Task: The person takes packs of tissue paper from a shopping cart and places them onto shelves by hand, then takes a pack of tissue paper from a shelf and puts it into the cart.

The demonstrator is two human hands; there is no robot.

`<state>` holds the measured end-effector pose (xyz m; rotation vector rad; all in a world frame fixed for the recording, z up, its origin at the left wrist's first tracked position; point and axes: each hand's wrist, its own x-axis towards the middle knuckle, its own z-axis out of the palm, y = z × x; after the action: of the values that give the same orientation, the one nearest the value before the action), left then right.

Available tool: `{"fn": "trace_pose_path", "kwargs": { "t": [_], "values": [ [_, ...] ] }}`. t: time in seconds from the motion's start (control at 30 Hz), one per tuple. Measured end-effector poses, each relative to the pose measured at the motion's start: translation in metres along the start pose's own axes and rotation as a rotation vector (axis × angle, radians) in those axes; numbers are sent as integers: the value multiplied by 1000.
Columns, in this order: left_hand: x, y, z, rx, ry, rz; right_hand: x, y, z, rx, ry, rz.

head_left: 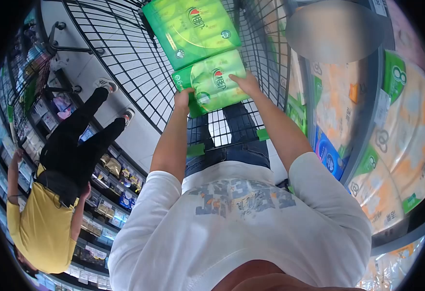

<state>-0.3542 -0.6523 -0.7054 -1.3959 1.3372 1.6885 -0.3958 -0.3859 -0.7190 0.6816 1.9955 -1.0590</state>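
Note:
My left hand (pixel 183 99) and my right hand (pixel 247 83) grip a green plastic-wrapped pack of tissue paper (pixel 216 77) from its two sides. The pack is inside or just over a black wire shopping cart (pixel 125 65); I cannot tell whether it rests on anything. A larger green pack of the same brand (pixel 190 34) lies in the cart, right against the far edge of the held one. Most of my fingers are hidden behind the held pack, with the thumbs showing on its edges.
On the right, shelves hold big orange-and-white packs (pixel 396 160) and a blue pack (pixel 328 153). At the left a person in a yellow shirt (pixel 43 223) stands by another cart (pixel 26 87), before shelves of small goods (pixel 118 169). Green-clipped cart bar (pixel 229 144) crosses before my waist.

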Motion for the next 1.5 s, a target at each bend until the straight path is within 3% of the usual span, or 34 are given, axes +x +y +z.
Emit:
{"fn": "trace_pose_path", "kwargs": {
  "t": [0.1, 0.23, 0.37, 0.5, 0.6, 0.67, 0.8, 0.83, 0.9, 0.97, 1.03, 1.1, 1.17, 1.5],
  "values": [
    [3, -4, -2, -96, -49, -1, -10, -10, -4, 130, -62, 34],
    [-7, 0, 6, -87, -67, 56, -29, -28, -7, 102, 51, 74],
    [-45, 22, 15, 51, 65, 86, -59, -41, -17, 21, 117, 120],
    [-104, 60, 13, 81, -45, 108, -123, -87, -49, 26, 197, 82],
    [-150, 96, 7, 41, -96, 229, -162, -124, -63, 100, 307, -89],
    [-212, 136, 8, -35, -133, 424, -197, -158, -75, 341, 359, -241],
    [-284, 199, -17, -100, -192, 741, -283, -235, -84, 459, 516, -440],
    [-306, 214, -24, -94, -213, 766, -299, -243, -83, 474, 538, -458],
    [-349, 224, -24, 6, -225, 1027, -318, -236, -90, 658, 594, -695],
    [-375, 231, -37, -34, -328, 1162, -361, -243, -86, 694, 657, -737],
    [-386, 235, -41, -33, -411, 1325, -383, -233, -81, 956, 562, -980],
    [-371, 231, -47, 130, -449, 1143, -385, -201, -81, 807, 645, -907],
    [-369, 230, -44, 230, -554, 1027, -396, -178, -82, 710, 379, -796],
    [-390, 101, 7, 512, -804, 780, -492, -22, -52, 1029, 591, -533]
  ]
}}
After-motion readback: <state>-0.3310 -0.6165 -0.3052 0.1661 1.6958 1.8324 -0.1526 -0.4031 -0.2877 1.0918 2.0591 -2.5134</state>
